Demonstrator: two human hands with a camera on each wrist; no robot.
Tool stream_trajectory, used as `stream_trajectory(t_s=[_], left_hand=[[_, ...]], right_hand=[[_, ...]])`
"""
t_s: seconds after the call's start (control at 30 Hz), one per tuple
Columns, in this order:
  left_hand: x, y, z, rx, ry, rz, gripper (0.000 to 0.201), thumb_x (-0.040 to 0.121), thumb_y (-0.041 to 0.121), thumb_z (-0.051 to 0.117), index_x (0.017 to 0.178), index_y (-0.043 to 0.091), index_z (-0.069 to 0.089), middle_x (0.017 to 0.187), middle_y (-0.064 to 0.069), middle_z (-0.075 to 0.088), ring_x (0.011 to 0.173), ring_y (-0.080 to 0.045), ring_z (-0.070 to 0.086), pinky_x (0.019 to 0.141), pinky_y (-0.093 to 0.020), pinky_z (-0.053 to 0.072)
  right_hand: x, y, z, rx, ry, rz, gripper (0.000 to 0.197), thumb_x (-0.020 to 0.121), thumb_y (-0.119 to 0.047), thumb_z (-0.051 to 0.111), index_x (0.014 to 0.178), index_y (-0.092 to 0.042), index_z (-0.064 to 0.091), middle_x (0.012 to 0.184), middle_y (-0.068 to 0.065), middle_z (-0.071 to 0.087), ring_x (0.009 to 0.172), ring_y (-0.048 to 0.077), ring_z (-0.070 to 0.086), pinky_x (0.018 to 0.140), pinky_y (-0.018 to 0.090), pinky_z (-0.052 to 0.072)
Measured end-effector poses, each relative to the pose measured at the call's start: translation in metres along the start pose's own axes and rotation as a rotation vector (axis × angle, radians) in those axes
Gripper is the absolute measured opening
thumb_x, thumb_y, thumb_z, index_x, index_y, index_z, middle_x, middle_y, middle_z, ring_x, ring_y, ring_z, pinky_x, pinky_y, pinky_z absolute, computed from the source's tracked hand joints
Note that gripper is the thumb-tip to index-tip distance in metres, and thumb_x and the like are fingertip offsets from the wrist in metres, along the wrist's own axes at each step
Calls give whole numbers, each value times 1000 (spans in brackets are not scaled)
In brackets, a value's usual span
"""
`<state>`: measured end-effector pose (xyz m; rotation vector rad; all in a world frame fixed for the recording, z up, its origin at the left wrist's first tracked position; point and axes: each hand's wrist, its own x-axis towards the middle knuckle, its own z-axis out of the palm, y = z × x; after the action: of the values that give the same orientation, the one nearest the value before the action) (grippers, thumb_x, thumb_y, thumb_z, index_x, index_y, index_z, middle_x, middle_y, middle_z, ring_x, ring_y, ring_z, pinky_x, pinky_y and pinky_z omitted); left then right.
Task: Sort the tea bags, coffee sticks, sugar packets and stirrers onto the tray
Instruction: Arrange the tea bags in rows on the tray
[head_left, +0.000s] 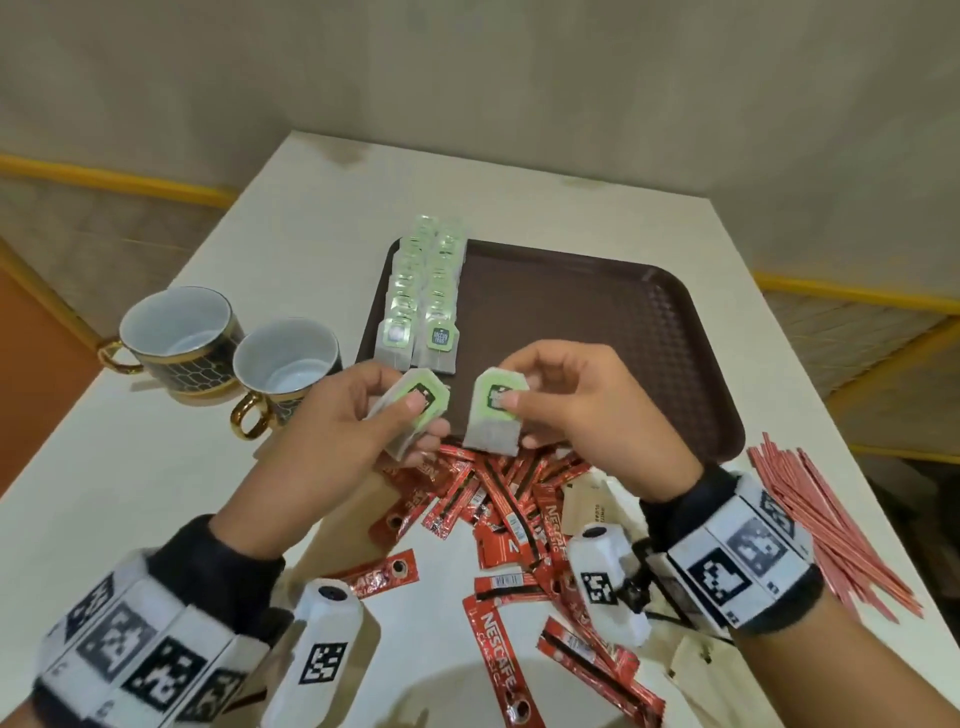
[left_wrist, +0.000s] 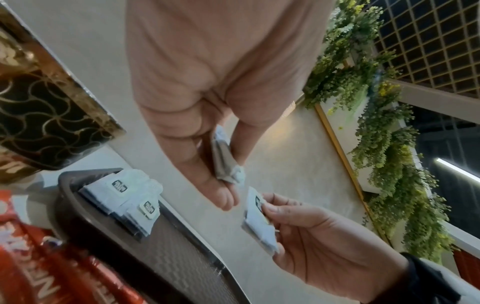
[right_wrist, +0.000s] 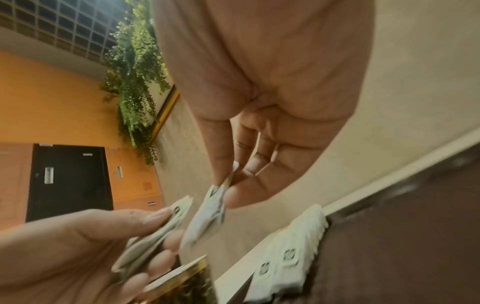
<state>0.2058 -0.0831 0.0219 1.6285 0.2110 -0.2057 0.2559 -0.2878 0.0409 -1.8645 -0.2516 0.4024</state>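
My left hand (head_left: 422, 418) holds a small stack of green-tagged tea bags (head_left: 397, 431) between thumb and fingers, just above the near left edge of the brown tray (head_left: 623, 338). My right hand (head_left: 519, 421) pinches a single tea bag (head_left: 491, 436) by its tag beside it, hanging upright. Two rows of tea bags (head_left: 426, 296) lie along the tray's left side. Red coffee sticks (head_left: 509, 499) are heaped under my hands, with tan sugar packets (head_left: 592, 504) among them. The right wrist view shows the single bag (right_wrist: 207, 214) close to the left hand's stack (right_wrist: 153, 232).
Two dark cups with gold handles (head_left: 176, 338) (head_left: 285, 364) stand left of the tray. A bundle of red stirrers (head_left: 831, 519) lies at the table's right edge. More coffee sticks (head_left: 493, 634) are scattered near the front. The tray's middle and right show bare surface.
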Motion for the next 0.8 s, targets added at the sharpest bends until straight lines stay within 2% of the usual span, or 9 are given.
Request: stream_trajectory(t_s=[0.1, 0.23, 0.3, 0.37, 0.47, 0.6, 0.67, 0.73, 0.8], left_hand=[[8, -6, 0, -120, 41, -68, 20, 99, 12, 48, 116, 5, 58, 93, -11, 76, 80, -20, 73, 64, -25, 59], [10, -4, 11, -225, -35, -133, 29, 103, 22, 42, 124, 9, 59, 95, -8, 74, 74, -12, 70, 56, -21, 53], [9, 1, 17, -278, -109, -143, 38, 101, 36, 41, 120, 12, 63, 101, -12, 72, 81, -16, 69, 65, -27, 56], [8, 3, 18, -283, -172, -103, 45, 95, 44, 46, 121, 12, 63, 104, -14, 70, 87, -22, 67, 76, -32, 54], [10, 0, 15, -148, -166, -27, 47, 83, 32, 66, 127, 18, 58, 112, -8, 71, 101, -25, 69, 94, -43, 53], [15, -7, 12, -42, -119, 2, 46, 85, 3, 69, 127, 19, 57, 109, -8, 72, 102, -26, 69, 96, -51, 52], [14, -10, 13, -42, -117, 0, 47, 85, 2, 69, 127, 18, 56, 106, -8, 73, 101, -27, 70, 95, -52, 52], [14, -13, 14, -34, -110, 0, 47, 83, 7, 71, 126, 20, 56, 105, -8, 73, 100, -27, 70, 94, -53, 52], [13, -15, 13, -4, -91, -6, 51, 82, 13, 74, 128, 23, 55, 105, -7, 73, 100, -26, 70, 94, -52, 53]], right_hand=[[3, -8, -11, -102, 80, -49, 6, 87, -8, 68, 91, -12, 70, 92, 19, 69, 80, 32, 71, 60, 28, 58], [0, -19, 2, -62, -178, -45, 8, 89, -7, 67, 96, -5, 68, 86, 18, 70, 68, 21, 67, 60, 26, 57], [3, -17, 12, -36, -206, -34, 9, 88, -4, 67, 96, 0, 66, 79, 12, 69, 64, 15, 65, 59, 25, 57], [10, -14, 18, -69, -126, -59, 7, 86, -3, 69, 92, -1, 66, 78, 13, 67, 61, 18, 68, 59, 27, 58], [19, -10, 18, -188, -32, -108, 8, 81, -5, 75, 86, -5, 68, 82, 17, 68, 65, 29, 70, 61, 42, 61], [27, -6, 14, -252, -65, -139, 14, 76, -13, 81, 82, -12, 68, 71, 1, 69, 60, 14, 65, 56, 30, 53], [30, -5, 12, -251, -100, -156, 14, 75, -11, 81, 83, -12, 69, 70, 1, 67, 62, 15, 64, 62, 34, 56], [33, -8, 11, -234, -162, -145, 14, 75, -7, 80, 84, -9, 70, 76, 11, 69, 66, 25, 70, 68, 42, 59], [40, -12, 11, -250, -194, -135, 14, 74, -6, 81, 83, -7, 70, 78, 15, 71, 66, 29, 70, 68, 41, 57]])
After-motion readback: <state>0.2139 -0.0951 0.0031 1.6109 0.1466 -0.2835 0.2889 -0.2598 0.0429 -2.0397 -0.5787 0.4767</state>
